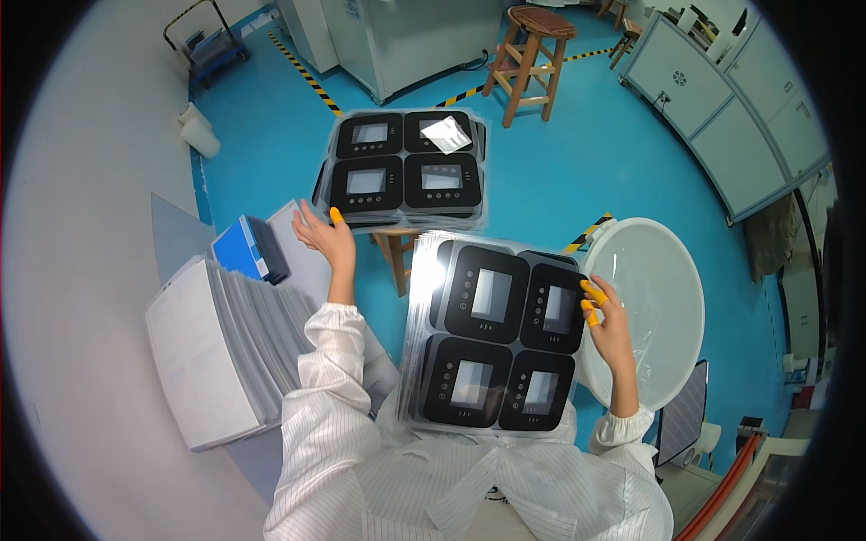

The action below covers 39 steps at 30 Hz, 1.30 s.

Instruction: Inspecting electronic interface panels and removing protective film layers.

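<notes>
A stack of clear plastic sheets [520,338], printed with black rounded panels that have clear windows, lies on my lap. My right hand [611,329] is at this stack's right edge, fingers apart, with yellow finger cots on some fingers. My left hand [327,239] is raised with its fingers spread and nothing in it, a yellow cot on one finger. It is beside the near left corner of a second stack of similar printed sheets [403,169], which rests on a wooden stool [393,257]. A small silvery-white packet [446,135] lies on that farther stack.
At left stand a tall pile of white sheets [203,356] and a blue box [242,250]. A large round white bin [690,307] is close by my right arm. Farther off are another wooden stool [539,24], a grey cabinet [415,45] and a trolley [216,50].
</notes>
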Motion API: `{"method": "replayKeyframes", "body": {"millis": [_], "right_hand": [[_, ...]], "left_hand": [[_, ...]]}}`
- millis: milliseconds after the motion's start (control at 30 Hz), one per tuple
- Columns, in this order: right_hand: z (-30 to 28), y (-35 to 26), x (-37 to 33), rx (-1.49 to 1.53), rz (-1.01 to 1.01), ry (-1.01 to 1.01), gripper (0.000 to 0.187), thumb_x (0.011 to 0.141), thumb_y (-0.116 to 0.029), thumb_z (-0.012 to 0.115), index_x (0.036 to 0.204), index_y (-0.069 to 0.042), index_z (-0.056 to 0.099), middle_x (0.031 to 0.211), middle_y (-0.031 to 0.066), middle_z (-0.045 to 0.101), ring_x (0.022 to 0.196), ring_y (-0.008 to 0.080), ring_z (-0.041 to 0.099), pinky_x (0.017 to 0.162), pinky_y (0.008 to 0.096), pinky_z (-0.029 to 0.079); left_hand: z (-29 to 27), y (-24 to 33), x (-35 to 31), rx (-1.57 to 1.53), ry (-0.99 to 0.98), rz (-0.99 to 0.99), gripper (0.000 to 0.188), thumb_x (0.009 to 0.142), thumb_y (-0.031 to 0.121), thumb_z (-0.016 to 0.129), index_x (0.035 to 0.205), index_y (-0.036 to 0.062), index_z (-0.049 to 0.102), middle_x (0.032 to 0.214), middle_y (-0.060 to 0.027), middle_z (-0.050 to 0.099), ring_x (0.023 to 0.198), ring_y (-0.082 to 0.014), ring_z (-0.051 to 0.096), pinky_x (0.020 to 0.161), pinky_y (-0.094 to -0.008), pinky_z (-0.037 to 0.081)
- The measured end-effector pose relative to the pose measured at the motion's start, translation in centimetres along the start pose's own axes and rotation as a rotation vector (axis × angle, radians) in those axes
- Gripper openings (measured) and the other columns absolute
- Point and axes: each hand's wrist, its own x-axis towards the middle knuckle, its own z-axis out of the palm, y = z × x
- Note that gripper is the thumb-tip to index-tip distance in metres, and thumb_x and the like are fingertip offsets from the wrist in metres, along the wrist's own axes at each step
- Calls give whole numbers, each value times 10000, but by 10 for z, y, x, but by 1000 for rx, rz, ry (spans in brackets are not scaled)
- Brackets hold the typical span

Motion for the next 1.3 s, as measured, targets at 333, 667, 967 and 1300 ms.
{"method": "replayKeyframes", "body": {"millis": [333, 667, 967, 1300], "right_hand": [[69, -44, 50, 38, -227, -138, 374, 800, -73, 592, 1167, -30, 533, 1275, 184, 419, 1182, 335, 393, 992, 367, 331], [135, -65, 95, -224, -373, -167, 455, 842, -156, 554, 1285, -122, 455, 1367, 198, 297, 1294, 400, 205, 1043, 482, 215], [133, -69, 92, -193, -393, -139, 396, 806, -126, 585, 1198, -95, 539, 1347, 184, 335, 1288, 391, 228, 1043, 476, 220], [131, -67, 95, -212, -466, -148, 436, 794, -113, 571, 1225, -88, 508, 1302, 215, 380, 1257, 403, 275, 1035, 482, 236]], "left_hand": [[-57, 83, -98, -223, -711, 728, 398, 717, 71, 627, 1110, 92, 568, 1229, -121, 447, 1259, -351, 279, 1041, -491, 179], [-76, 87, -121, -131, -737, 619, 714, 677, 115, 700, 1313, 98, 377, 1384, -179, 228, 1327, -416, 85, 1024, -581, 73], [-70, 81, -121, -117, -740, 600, 719, 687, 149, 711, 1316, 84, 370, 1383, -181, 230, 1323, -419, 97, 1022, -587, 72], [-70, 78, -122, -115, -739, 593, 731, 687, 164, 723, 1318, 79, 363, 1376, -181, 237, 1325, -405, 106, 1023, -579, 90]]}}
